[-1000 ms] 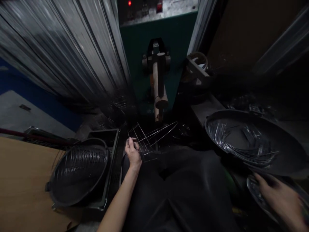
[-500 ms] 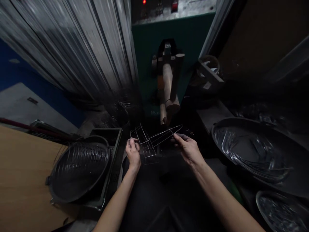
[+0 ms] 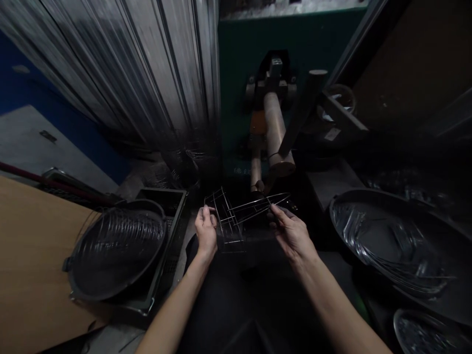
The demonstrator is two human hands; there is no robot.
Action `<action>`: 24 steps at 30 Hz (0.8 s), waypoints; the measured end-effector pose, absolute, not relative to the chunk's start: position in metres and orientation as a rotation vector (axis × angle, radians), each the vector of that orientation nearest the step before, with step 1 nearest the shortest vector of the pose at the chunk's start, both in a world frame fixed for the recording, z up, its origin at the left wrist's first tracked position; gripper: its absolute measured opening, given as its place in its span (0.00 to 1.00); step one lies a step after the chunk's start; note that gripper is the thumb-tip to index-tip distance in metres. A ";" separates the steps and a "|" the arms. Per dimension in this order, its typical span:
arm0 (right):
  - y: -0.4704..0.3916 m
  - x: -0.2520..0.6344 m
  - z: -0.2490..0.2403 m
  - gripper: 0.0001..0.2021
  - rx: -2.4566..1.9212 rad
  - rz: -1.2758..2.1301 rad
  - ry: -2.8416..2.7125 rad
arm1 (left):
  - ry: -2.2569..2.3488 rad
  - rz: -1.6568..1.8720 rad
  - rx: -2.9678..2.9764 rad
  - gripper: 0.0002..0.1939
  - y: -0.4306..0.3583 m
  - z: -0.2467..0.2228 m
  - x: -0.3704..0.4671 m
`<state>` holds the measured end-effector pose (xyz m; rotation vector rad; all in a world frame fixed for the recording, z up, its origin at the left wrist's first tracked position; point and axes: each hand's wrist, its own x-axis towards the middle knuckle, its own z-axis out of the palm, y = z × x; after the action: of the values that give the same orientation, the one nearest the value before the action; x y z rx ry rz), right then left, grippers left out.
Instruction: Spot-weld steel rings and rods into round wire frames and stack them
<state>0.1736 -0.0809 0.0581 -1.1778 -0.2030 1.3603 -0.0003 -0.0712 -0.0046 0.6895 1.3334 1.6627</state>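
A thin metal wire frame [image 3: 233, 219] is held up between both hands, in front of a machine with thick round metal arms [image 3: 277, 130]. My left hand [image 3: 206, 231] pinches its left side, thumb pressed to the fingers. At the other end, my right hand [image 3: 293, 233] grips a long narrow wire loop that is part of the frame or rests against it; I cannot tell which. Dark clothing behind the wires makes the lower part hard to make out.
On the left, a round dark basin [image 3: 118, 290] with curved wires sits on a crate [image 3: 173, 236]. To the right lies a large basin [image 3: 383, 196] of bent wires, with a smaller bowl [image 3: 400, 329] of small metal pieces nearer. The green machine body [image 3: 236, 59] stands ahead.
The view has shifted, so the machine appears lower and further right. Both hands keep hold of the wire frame, which sits slightly further right in view and has turned a little.
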 end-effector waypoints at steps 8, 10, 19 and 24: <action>-0.070 0.169 0.058 0.16 -1.179 1.327 -0.213 | 1.313 1.596 0.637 0.19 -0.062 0.002 -0.003; -0.069 0.168 0.059 0.16 -1.174 1.328 -0.209 | 1.300 1.579 0.615 0.19 -0.060 0.004 -0.005; -0.083 0.176 0.068 0.12 -1.191 1.404 -0.221 | 1.243 1.530 0.528 0.17 -0.067 0.017 -0.004; -0.101 0.200 0.045 0.15 -1.276 1.308 -0.263 | 1.236 1.543 0.490 0.17 -0.066 0.018 -0.004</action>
<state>0.2001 -0.1009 0.0453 -1.2759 -0.2634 1.3082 -0.0041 -0.0660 0.0176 0.4904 1.2364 1.5429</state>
